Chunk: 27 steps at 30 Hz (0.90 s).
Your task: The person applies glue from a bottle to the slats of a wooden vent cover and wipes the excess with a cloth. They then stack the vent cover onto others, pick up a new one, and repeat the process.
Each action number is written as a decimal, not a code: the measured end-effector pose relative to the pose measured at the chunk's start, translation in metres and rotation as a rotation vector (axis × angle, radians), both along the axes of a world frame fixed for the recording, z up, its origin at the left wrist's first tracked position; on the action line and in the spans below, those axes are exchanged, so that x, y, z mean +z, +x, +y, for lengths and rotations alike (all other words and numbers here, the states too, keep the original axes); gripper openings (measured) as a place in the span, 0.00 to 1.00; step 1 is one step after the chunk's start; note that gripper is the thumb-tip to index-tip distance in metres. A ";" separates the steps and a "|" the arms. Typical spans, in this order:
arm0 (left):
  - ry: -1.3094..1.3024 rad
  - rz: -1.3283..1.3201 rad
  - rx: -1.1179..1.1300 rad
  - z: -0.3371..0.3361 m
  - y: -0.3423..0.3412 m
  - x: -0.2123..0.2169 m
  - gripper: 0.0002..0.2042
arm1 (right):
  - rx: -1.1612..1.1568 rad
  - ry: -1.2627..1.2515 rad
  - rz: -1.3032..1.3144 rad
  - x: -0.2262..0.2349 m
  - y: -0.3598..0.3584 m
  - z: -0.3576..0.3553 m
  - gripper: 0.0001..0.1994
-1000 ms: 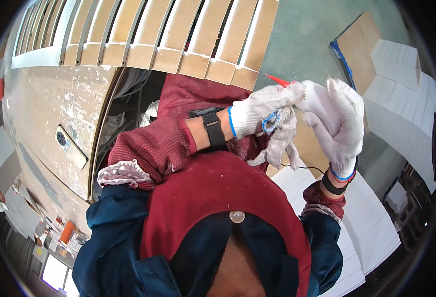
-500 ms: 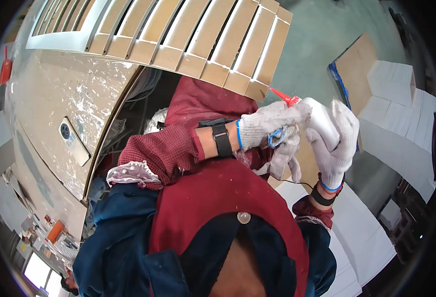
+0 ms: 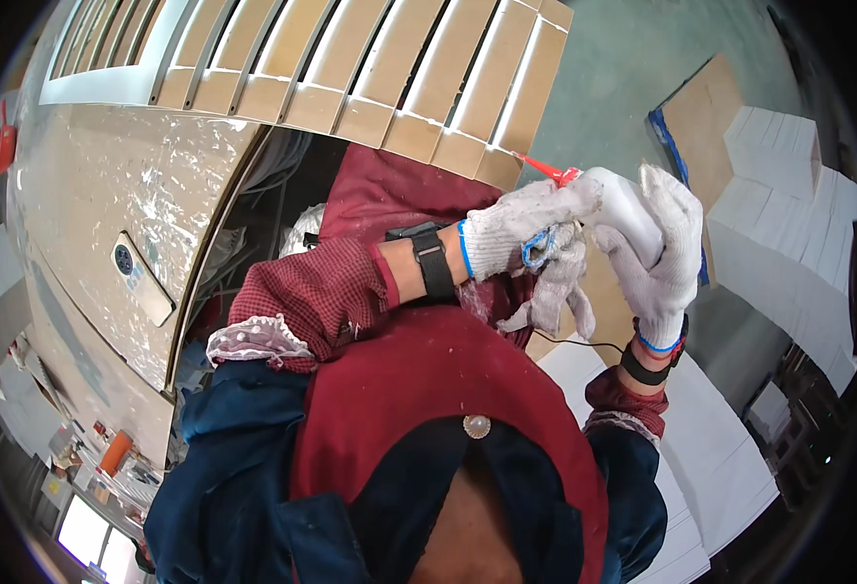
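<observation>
A white squeeze bottle (image 3: pixel 633 216) with a red pointed nozzle (image 3: pixel 547 169) is tilted, its tip at the near right corner of a slatted tan panel (image 3: pixel 462 154). My right hand (image 3: pixel 667 238), in a white knit glove, wraps round the bottle's body. Also gloved, my left hand (image 3: pixel 550 206) closes round the front of the bottle, just behind the nozzle. White lines run along the panel's strips and across them near the ends. Below my left hand hangs or lies another white knit glove (image 3: pixel 557 282) with a blue-edged cuff; what supports it is hidden.
To the left stands a worn table (image 3: pixel 88 185) with white smears, a phone (image 3: pixel 143 279) lying on it. A red tool (image 3: pixel 5 144) is at the far left. White sheets or boards (image 3: pixel 788 243) are stacked at right beside a brown board (image 3: pixel 696 107). A thin black cable (image 3: pixel 584 342) crosses near my lap.
Both hands and the bottle have shifted slightly up and left. The nozzle tip is a little closer to the white cross line on the panel. The grip looks the same.
</observation>
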<state>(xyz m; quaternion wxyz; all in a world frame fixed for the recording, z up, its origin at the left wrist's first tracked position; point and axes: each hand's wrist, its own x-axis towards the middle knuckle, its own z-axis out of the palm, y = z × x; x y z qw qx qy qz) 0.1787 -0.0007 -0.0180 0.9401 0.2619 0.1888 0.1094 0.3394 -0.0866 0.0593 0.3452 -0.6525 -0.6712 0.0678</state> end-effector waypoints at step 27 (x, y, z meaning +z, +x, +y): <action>-0.219 -0.190 -0.114 -0.003 -0.006 0.013 0.20 | -0.085 0.039 0.047 0.016 -0.018 -0.014 0.37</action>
